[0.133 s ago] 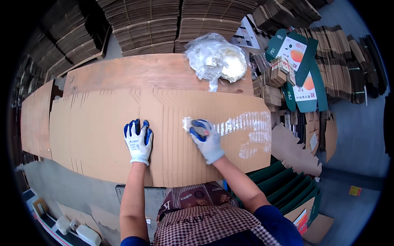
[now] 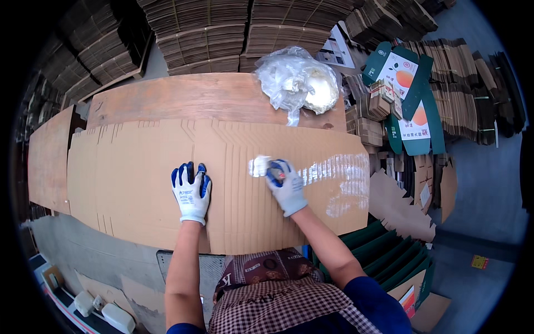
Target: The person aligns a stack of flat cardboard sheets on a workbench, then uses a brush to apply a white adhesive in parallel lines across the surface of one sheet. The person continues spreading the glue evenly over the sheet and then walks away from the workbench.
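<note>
Several overlapping brown cardboard sheets lie across the wooden table, their edges fanned in close parallel strips near the middle. My left hand, in a white glove with blue fingers, rests flat on the cardboard with its fingers spread. My right hand, gloved alike, is curled over the fanned strips. A small reddish bit shows in its grip, but I cannot make out the thing held. Just left of those fingers is a white wet-looking patch. Shiny whitish streaks cover the strips to the right.
On the wooden table, beyond the cardboard, sits a crumpled clear plastic bag with a whitish mass. Stacked cardboard stands behind. Green printed box sheets lie at far right; green folded sheets stand near my right arm.
My right hand has shifted slightly right, and more of the white patch shows beside its fingers. My left hand stays flat on the cardboard. The whole view has shifted a little.
</note>
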The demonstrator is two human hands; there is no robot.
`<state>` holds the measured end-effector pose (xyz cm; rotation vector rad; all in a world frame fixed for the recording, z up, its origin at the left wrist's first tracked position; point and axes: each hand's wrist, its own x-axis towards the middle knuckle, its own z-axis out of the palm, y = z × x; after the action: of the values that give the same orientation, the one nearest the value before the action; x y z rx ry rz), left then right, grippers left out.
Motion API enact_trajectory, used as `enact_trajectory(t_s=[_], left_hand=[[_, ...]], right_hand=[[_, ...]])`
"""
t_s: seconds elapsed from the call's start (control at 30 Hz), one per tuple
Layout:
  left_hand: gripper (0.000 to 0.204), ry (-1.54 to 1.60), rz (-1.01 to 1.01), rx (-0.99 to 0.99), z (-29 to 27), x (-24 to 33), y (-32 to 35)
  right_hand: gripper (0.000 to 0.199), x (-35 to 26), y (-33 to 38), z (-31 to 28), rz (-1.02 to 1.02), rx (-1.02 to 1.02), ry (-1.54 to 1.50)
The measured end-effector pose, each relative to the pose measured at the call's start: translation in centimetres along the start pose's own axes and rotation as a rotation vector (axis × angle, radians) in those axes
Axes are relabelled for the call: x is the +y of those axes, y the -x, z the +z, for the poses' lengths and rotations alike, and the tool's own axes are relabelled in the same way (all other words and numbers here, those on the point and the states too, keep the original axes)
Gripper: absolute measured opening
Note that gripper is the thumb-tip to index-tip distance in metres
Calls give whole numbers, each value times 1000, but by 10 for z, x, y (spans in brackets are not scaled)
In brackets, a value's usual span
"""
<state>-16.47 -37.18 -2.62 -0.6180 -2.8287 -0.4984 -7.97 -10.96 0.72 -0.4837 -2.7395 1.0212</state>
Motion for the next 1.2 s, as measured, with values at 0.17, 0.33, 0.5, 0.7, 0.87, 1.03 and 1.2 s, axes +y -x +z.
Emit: enact_trajectory(t_s=[0.17, 0.33, 0.5, 0.7, 0.87, 1.03, 1.2], left_hand=[[33, 1, -33, -15, -2, 1, 1], [32, 17, 3, -13, 0, 5, -4], [35, 3, -20, -18, -3, 3, -1], [35, 4, 8, -16, 0, 4, -2], [38, 3, 4, -24, 4, 2, -1], [40, -4, 16, -26, 8, -4, 1], [35, -27, -2, -36, 1, 5, -1]], right_hand=[[36, -15, -11, -28, 101, 88, -121], [43, -19, -9, 9, 18, -37, -82], [36, 81, -20, -53, 334, 183, 17], [37, 29, -3, -21, 212, 257, -350], [37, 117, -4, -32, 306, 391, -334], [35, 154, -7, -79, 353, 511, -40], [34, 123, -19, -63, 354, 368, 9]])
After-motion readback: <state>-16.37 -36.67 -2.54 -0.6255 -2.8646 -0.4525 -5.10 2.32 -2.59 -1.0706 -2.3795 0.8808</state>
